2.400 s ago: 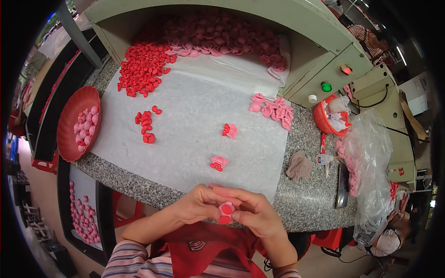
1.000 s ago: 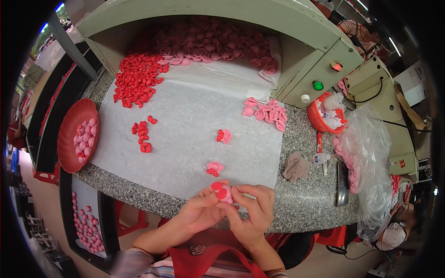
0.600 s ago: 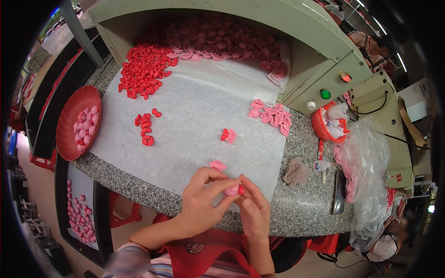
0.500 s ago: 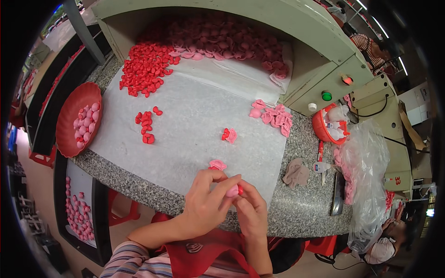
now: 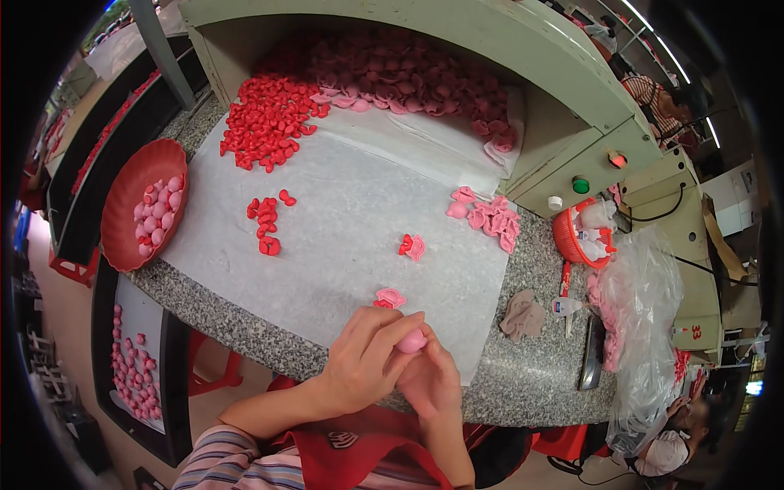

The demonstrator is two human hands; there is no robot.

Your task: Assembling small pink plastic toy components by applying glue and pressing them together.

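Over the near edge of the worktop, my left hand [image 5: 359, 358] and my right hand [image 5: 434, 377] are closed together around a small smooth pink rounded piece [image 5: 412, 341]. Its rounded side shows between my fingertips; the rest is hidden by the fingers. Just beyond my left hand lies a pink ruffled soft piece [image 5: 392, 296] with some red at its edge. Farther out, another pink ruffled piece [image 5: 417, 247] rests against a small red piece [image 5: 405, 243].
White paper [image 5: 343, 220] covers much of the granite top. Red pieces [image 5: 265, 131] are heaped at the back left, pink pieces [image 5: 492, 219] lie right. A red scalloped bowl [image 5: 122, 245] holds pink balls. A cloth [image 5: 523, 314], orange basket [image 5: 563, 237] and plastic bag [image 5: 653, 327] stand right.
The held pink piece has been turned, and the red end that showed on it is now out of sight. My right fingers have shifted around it. The whole view has moved slightly.
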